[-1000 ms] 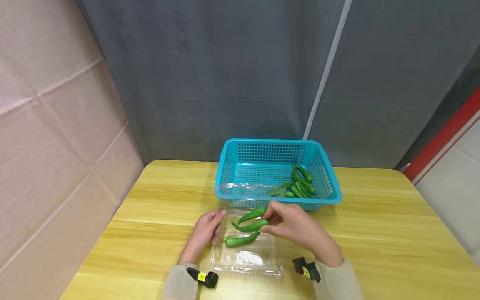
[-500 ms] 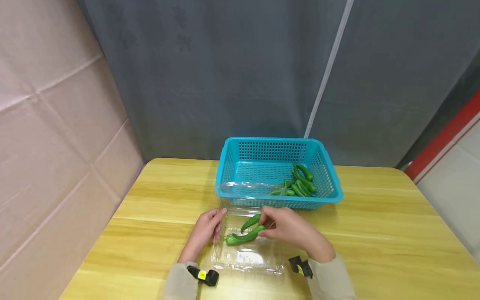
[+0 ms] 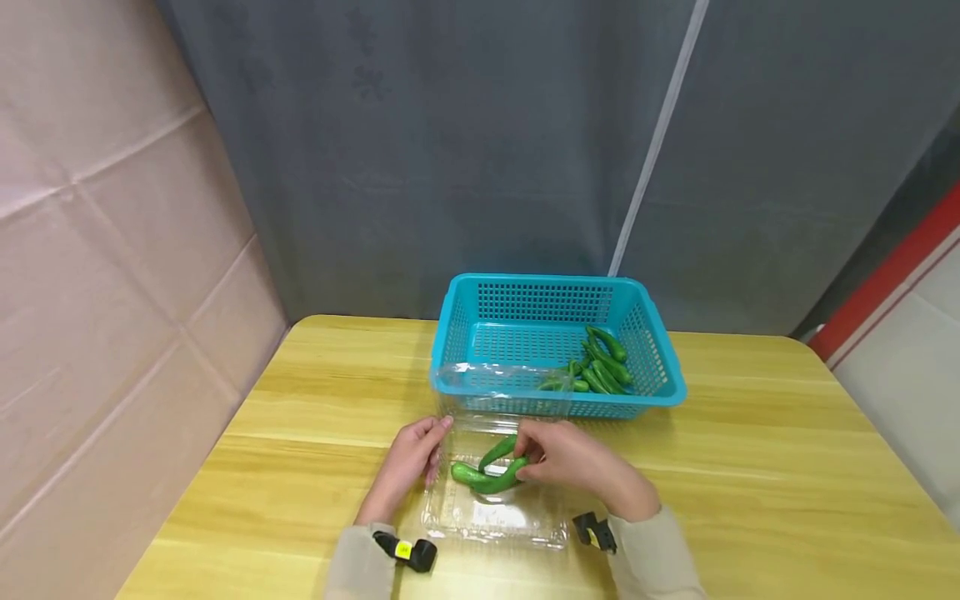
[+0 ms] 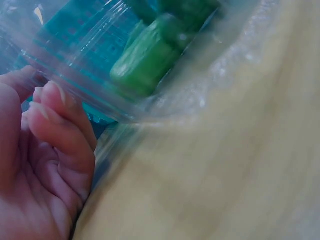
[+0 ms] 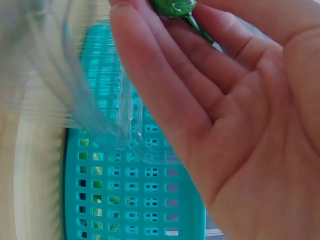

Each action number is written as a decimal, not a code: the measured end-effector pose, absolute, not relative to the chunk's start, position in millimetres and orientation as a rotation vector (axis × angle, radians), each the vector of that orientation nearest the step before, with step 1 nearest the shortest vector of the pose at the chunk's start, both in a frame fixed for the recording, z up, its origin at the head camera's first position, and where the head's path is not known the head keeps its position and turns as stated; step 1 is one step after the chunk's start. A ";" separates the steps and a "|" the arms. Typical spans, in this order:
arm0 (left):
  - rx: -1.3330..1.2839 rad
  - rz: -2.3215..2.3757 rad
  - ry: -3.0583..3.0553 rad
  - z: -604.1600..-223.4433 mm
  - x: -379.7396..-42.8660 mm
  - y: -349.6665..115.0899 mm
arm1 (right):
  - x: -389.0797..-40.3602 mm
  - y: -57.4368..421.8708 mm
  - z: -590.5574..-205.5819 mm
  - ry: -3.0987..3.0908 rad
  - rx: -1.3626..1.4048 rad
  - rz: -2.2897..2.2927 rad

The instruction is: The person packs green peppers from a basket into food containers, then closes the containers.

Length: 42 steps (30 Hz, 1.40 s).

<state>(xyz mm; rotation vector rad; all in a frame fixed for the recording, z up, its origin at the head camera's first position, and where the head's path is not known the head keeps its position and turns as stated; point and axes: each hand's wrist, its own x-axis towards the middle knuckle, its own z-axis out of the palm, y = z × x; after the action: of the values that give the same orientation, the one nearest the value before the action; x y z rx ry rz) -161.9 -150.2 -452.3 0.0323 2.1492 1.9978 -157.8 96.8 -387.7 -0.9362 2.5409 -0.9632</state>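
A clear plastic clamshell container (image 3: 517,533) lies with its lid raised, the lid leaning over the front rim of a blue basket. My left hand (image 3: 408,454) grips the container's left edge, thumb on top; in the left wrist view its fingers (image 4: 67,130) are curled beside the clear wall. Over the container's right half, my right hand (image 3: 581,462) pinches green peppers: a front pepper (image 3: 498,482) and a rear pepper (image 3: 497,452) reach left from its fingertips. Another pepper (image 3: 467,473) lies partly behind the front one. In the right wrist view a pepper's stem end (image 5: 175,7) shows between the fingers.
The blue basket (image 3: 442,333) stands behind the container, with several green peppers (image 3: 607,362) in its right part. Beneath everything is a wooden table (image 3: 315,400). A grey curtain (image 3: 420,167) hangs behind, and a pale covered wall (image 3: 112,333) runs along the left.
My right hand has moved slightly left and down, lowering the peppers onto the one lying in the container. The left hand stays on the container's edge.
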 end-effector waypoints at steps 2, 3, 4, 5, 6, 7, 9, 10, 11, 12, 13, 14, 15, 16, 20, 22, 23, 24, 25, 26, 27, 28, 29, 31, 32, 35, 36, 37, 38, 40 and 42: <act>0.029 1.999 2.150 -452.2 -162.1 -150.2 | -158.2 95.9 -388.4 2.553 -0.929 -0.950; 0.028 2.000 2.150 -452.2 -162.2 -150.2 | -158.4 95.6 -388.7 2.558 -0.926 -0.945; 0.028 2.001 2.150 -452.1 -162.2 -150.3 | -158.6 95.4 -388.9 2.566 -0.923 -0.938; 0.028 2.003 2.147 -451.9 -162.2 -150.3 | -158.7 95.4 -389.2 2.571 -0.920 -0.933; 0.028 2.006 2.146 -451.8 -162.2 -150.1 | -158.7 95.3 -389.4 2.579 -0.918 -0.923; 0.028 2.008 2.143 -451.7 -162.1 -150.1 | -158.6 95.5 -389.5 2.587 -0.916 -0.911; 0.026 2.007 2.143 -451.6 -161.8 -150.0 | -158.4 95.8 -389.6 2.593 -0.907 -0.894; 0.026 2.005 2.145 -451.6 -161.7 -150.0 | -158.2 95.9 -389.6 2.597 -0.902 -0.884; 0.026 2.003 2.147 -451.6 -161.6 -149.9 | -158.0 96.1 -389.9 2.599 -0.895 -0.875; 0.027 2.001 2.149 -451.6 -161.5 -149.9 | -157.8 96.1 -389.8 2.601 -0.890 -0.868; 0.028 1.999 2.149 -451.5 -161.4 -149.9 | -157.6 96.2 -389.9 2.601 -0.885 -0.863; 0.028 1.998 2.150 -451.5 -161.4 -149.9 | -157.4 96.2 -390.1 2.600 -0.881 -0.858; 0.029 1.996 2.151 -451.4 -161.3 -150.0 | -157.1 96.2 -390.2 2.599 -0.879 -0.852; 0.030 1.993 2.151 -451.4 -161.3 -150.0 | -156.7 96.2 -390.2 2.599 -0.877 -0.844; 0.028 1.991 2.148 -451.1 -160.8 -149.9 | -154.9 95.6 -389.6 2.589 -0.851 -0.798; 0.023 1.993 2.147 -450.9 -160.5 -149.8 | -153.9 95.0 -389.0 2.580 -0.824 -0.781; 0.019 1.995 2.147 -450.8 -160.4 -149.8 | -153.6 94.7 -388.8 2.577 -0.809 -0.772; 0.017 1.997 2.148 -450.5 -160.3 -149.7 | -153.4 94.4 -388.6 2.575 -0.795 -0.765; 0.017 1.998 2.148 -450.3 -160.2 -149.7 | -153.1 94.2 -388.3 2.577 -0.784 -0.757; 0.018 1.999 2.149 -450.2 -160.2 -149.8 | -152.7 94.0 -388.0 2.576 -0.774 -0.753; 0.018 1.999 2.149 -450.1 -160.3 -149.9 | -152.4 93.9 -387.8 2.577 -0.764 -0.751; 0.020 1.999 2.150 -450.0 -160.4 -150.1 | -152.1 93.9 -387.9 2.580 -0.760 -0.751; 0.022 1.999 2.151 -450.0 -160.4 -150.1 | -151.8 93.8 -388.0 2.584 -0.758 -0.750; 0.021 1.999 2.152 -450.2 -160.2 -150.4 | -151.1 93.5 -388.0 2.589 -0.751 -0.753; 0.018 1.997 2.154 -450.4 -160.1 -150.4 | -150.7 93.4 -388.0 2.596 -0.751 -0.752; 0.006 1.993 2.158 -450.7 -159.7 -150.4 | -150.0 92.7 -387.9 2.622 -0.754 -0.731; 0.002 1.991 2.159 -450.8 -159.6 -150.3 | -150.0 92.4 -387.9 2.631 -0.756 -0.719; 0.000 1.991 2.159 -450.9 -159.7 -150.3 | -150.0 92.2 -387.9 2.639 -0.757 -0.708; 0.001 1.991 2.159 -451.0 -159.8 -150.2 | -150.1 92.0 -388.1 2.648 -0.760 -0.695; 0.003 1.998 2.155 -451.1 -160.3 -150.2 | -150.1 91.6 -388.3 2.655 -0.756 -0.679; 0.009 2.002 2.153 -451.3 -160.9 -150.2 | -150.1 91.1 -388.5 2.660 -0.755 -0.662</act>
<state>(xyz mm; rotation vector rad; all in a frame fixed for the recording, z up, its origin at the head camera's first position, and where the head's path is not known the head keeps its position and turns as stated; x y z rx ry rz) -160.9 -150.2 -451.3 0.0091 2.1529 2.0019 -150.1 91.1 -388.5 -0.7551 2.6602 -0.6621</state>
